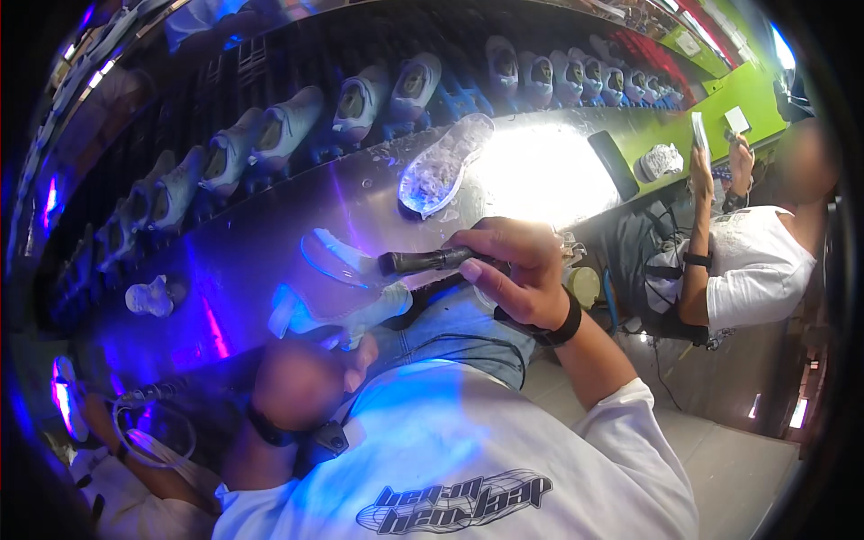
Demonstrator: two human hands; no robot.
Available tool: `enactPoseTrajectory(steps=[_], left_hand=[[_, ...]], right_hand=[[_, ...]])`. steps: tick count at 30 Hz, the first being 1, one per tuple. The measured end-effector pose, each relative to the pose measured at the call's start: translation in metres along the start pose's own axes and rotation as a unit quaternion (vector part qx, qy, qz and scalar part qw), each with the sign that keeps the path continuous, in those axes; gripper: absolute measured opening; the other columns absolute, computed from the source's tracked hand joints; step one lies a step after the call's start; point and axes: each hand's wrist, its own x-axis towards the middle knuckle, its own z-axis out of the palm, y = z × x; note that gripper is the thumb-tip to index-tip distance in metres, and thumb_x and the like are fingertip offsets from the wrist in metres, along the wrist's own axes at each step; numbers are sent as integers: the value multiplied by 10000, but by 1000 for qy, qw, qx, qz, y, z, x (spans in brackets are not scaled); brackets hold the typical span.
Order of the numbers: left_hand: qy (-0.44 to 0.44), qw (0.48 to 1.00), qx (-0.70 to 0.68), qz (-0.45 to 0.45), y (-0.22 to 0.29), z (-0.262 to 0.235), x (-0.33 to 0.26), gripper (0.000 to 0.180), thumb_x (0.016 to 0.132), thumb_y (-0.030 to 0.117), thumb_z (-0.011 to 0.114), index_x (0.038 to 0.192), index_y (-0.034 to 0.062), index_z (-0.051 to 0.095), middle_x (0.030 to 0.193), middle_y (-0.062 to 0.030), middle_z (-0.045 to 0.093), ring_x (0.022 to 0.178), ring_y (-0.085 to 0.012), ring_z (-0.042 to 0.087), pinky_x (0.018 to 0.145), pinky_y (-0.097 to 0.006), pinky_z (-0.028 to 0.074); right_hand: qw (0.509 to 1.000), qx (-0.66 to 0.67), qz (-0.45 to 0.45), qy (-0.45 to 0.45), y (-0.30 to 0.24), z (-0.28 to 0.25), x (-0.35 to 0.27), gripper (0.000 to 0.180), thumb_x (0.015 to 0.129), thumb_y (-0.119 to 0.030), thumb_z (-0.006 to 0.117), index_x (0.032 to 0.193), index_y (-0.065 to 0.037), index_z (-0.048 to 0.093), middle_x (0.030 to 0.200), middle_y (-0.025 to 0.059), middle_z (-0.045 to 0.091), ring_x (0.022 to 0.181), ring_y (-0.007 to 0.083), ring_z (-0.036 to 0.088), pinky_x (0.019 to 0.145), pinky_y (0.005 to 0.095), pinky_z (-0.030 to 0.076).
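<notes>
My right hand (517, 270) is closed around a dark, stick-like tool (427, 261), its blunt end pointing left. That end meets or overlaps the edge of a pale shoe (337, 292), lit blue and turned on its side; I cannot tell whether they touch. Below the shoe is my left hand (306, 382), mostly blurred, with its fingertips against the shoe's lower edge as if gripping it. Farther off on the metal bench lies a white sole-shaped piece (443, 169) with whitish lumps inside.
White shoes (286, 126) stand in a row along a dark conveyor (243, 72) beyond the metal bench (234, 261). A crumpled white piece (151, 298) lies at left. Co-workers sit at right (751, 261) and lower left (135, 486). A dark flat slab (614, 166) lies beside the bright light patch.
</notes>
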Motion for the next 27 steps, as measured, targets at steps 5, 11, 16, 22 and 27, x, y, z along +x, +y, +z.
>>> enactPoseTrajectory(steps=[5, 11, 16, 22, 27], left_hand=[[12, 1000, 12, 7, -3, 4, 10, 544, 1100, 396, 390, 1299, -101, 486, 1110, -351, 533, 902, -417, 676, 618, -362, 591], [81, 971, 217, 55, -1, 1, 26, 504, 1093, 391, 435, 1285, -65, 532, 949, -254, 633, 779, -321, 685, 551, -293, 546], [136, 931, 312, 133, 4, 13, 70, 480, 1061, 330, 529, 1386, -22, 538, 1127, -178, 692, 972, -263, 693, 847, -385, 559], [133, 904, 366, 175, 49, 53, 158, 426, 988, 146, 600, 1394, 16, 574, 1262, -147, 678, 1151, -260, 674, 1033, -421, 528], [152, 665, 690, 242, 111, 125, 299, 624, 841, 164, 756, 1406, -30, 577, 1204, -174, 728, 1052, -274, 712, 920, -392, 560]], right_hand=[[1000, -9, 19, 15, 18, 1, -17, 217, 888, -109, 746, 1040, 46, 764, 778, 160, 680, 653, 243, 643, 596, 348, 481], [994, -3, 95, 51, 28, -11, -31, 224, 914, -115, 756, 1060, 55, 760, 776, 131, 681, 667, 186, 640, 615, 316, 480], [976, 28, 204, 74, 17, -24, -31, 208, 936, -108, 765, 1046, 68, 752, 810, 133, 717, 701, 164, 656, 637, 308, 502], [964, 62, 191, 175, 17, -60, -48, 207, 960, -119, 744, 1058, 63, 754, 812, 103, 728, 724, 120, 660, 642, 273, 503], [911, 101, 252, 309, 35, -77, -70, 197, 988, -89, 697, 1094, 67, 755, 790, 39, 704, 713, 82, 617, 646, 244, 475]])
